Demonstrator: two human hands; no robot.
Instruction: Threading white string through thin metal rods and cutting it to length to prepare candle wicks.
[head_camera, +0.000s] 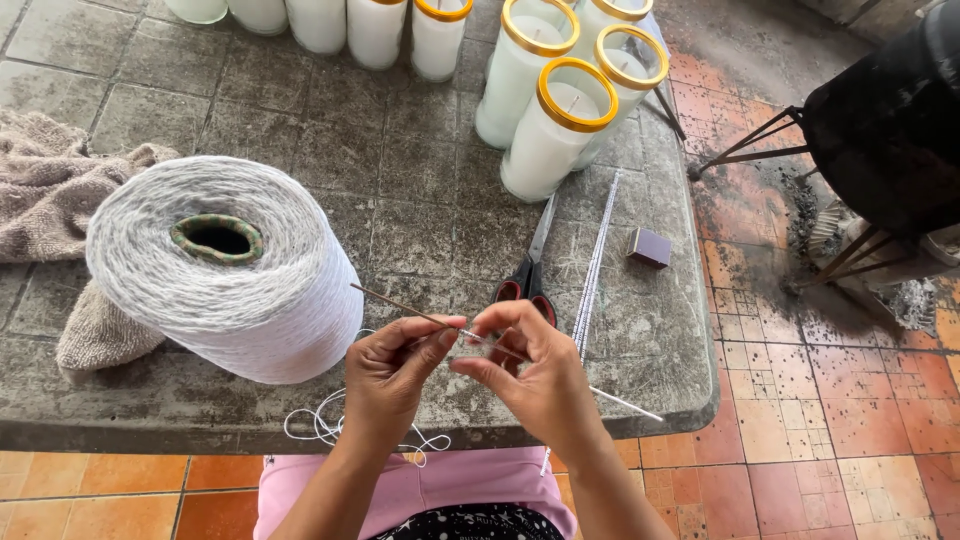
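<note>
Both hands are working close together just above the near edge of the grey stone table (420, 200). The left hand (392, 375) is pinching a thin metal rod (400, 306) between thumb and forefinger; the rod is running up and to the left from the fingertips, its free end pointing toward the big cone of white string (225, 270). The right hand (540, 375) is facing the left, fingers narrowed, thumb and forefinger closing on a short whitish piece where the rod meets them; I cannot tell what that piece is. A thin white strand (625, 402) is leaving the right hand toward the table's edge. Loose string (330, 425) is hanging in loops below the table's edge, under the left wrist. Red-handled scissors (528, 270) are lying just beyond the right fingers. Tall white candles in gold-rimmed glasses (560, 130) are standing farther back. A small dark box (649, 247) is sitting to the right.
</note>
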